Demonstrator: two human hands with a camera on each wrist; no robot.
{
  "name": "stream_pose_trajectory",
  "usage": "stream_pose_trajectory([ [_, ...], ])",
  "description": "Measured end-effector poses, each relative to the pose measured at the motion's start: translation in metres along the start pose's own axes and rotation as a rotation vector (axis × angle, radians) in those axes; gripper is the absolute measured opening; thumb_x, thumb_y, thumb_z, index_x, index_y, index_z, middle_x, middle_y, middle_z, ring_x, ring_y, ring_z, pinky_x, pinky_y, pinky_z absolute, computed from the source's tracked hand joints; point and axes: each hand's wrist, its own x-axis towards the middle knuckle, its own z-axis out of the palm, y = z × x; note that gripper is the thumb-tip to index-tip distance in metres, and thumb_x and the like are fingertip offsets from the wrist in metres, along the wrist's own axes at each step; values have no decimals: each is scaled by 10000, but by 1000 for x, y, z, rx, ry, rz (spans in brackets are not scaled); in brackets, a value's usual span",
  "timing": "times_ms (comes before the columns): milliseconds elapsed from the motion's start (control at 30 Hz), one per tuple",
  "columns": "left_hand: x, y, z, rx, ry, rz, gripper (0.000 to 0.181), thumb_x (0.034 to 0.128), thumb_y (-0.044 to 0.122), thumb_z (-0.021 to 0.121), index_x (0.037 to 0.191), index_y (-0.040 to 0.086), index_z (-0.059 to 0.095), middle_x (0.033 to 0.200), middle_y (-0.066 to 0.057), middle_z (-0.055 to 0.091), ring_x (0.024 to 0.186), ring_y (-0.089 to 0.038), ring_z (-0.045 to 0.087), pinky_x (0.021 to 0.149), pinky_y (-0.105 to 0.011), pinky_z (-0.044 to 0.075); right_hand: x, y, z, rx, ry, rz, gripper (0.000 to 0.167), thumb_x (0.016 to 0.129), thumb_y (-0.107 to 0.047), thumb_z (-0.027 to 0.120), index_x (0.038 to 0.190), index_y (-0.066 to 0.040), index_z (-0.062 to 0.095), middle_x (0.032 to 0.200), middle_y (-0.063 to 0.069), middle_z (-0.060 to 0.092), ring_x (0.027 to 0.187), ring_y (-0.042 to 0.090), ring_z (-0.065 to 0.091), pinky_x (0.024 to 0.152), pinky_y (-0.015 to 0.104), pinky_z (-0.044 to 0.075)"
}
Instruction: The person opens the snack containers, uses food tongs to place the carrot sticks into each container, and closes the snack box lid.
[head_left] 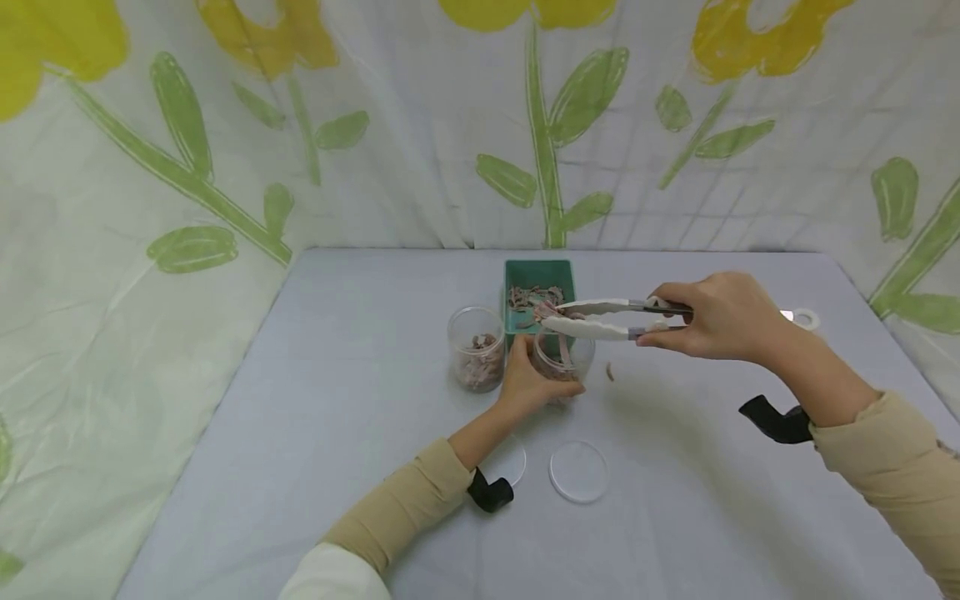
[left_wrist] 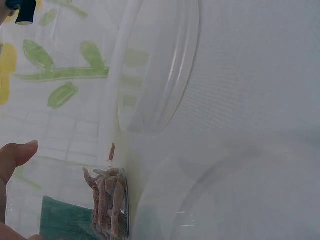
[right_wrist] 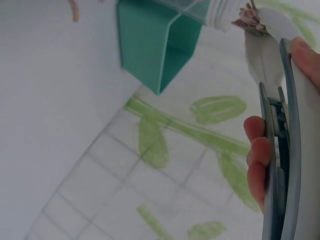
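Note:
My right hand (head_left: 720, 321) grips a pair of white and grey tongs (head_left: 600, 331). Their tips pinch a small clump of brownish-pink strips (right_wrist: 250, 19) above the mouth of a clear jar (head_left: 581, 354). Around that jar curl the fingers and thumb of my left hand (head_left: 528, 382). Several similar strips lie in the held jar's bottom, as the left wrist view shows. Directly behind the jar stands a green rectangular box (head_left: 516, 275) with more strips inside. A second clear jar (head_left: 463, 329), partly filled with strips, stands left of my left hand.
A clear round lid (head_left: 579, 472) lies on the table in front. Another clear lid (head_left: 517, 458) is partly covered by the left forearm. One loose strip (head_left: 610, 372) lies on the table right of the held jar. A flower-patterned curtain (head_left: 405, 167) hangs behind the table.

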Motion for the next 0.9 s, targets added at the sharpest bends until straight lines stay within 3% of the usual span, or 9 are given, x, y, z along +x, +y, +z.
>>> stream_pose_trajectory([
  [200, 0, 1, 0, 7, 5, 3, 719, 640, 110, 910, 1181, 31, 442, 1174, -124, 507, 1068, -203, 487, 951, -351, 418, -6, 0, 0, -25, 44, 10, 698, 827, -816, 316, 723, -178, 579, 506, -190, 359, 422, -38, 211, 381, 226, 206],
  [367, -1, 1, 0, -3, 17, 0, 710, 636, 101, 910, 1172, 36, 449, 1145, -96, 509, 1060, -209, 494, 937, -353, 425, -4, -1, 6, -119, 162, -147, 703, 936, -692, 336, 792, -87, 663, 529, -34, 595, 337, 76, 386, 323, 248, 247],
  [500, -1, 1, 1, 0, 13, -8, 699, 637, 91, 907, 1159, 41, 446, 1144, -89, 506, 1082, -222, 496, 963, -364, 421, -5, -6, 8, -135, 174, -234, 706, 968, -636, 328, 832, -42, 685, 588, 47, 661, 363, 154, 494, 318, 285, 324],
  [633, -1, 2, 2, -1, 19, -10, 701, 624, 83, 910, 1150, 54, 446, 1143, -75, 505, 1102, -220, 496, 985, -361, 409, -6, -7, 5, -120, 136, -230, 735, 952, -671, 297, 799, -62, 680, 527, 5, 610, 340, 107, 413, 319, 269, 297],
  [767, -1, 3, 1, -6, 22, -15, 732, 616, 87, 917, 1176, 59, 446, 1157, -69, 508, 1120, -220, 494, 1002, -360, 395, -2, -6, 0, -127, 44, -199, 753, 919, -722, 252, 763, -103, 650, 451, -58, 493, 352, 42, 252, 333, 236, 215],
  [900, -2, 2, 0, -3, 16, -22, 741, 617, 99, 920, 1184, 68, 445, 1164, -61, 504, 1124, -214, 491, 1004, -361, 391, 9, -10, -10, -103, -143, -106, 552, 794, -638, 673, 833, -88, 669, 490, -63, 518, 384, 34, 276, 352, 252, 267],
])
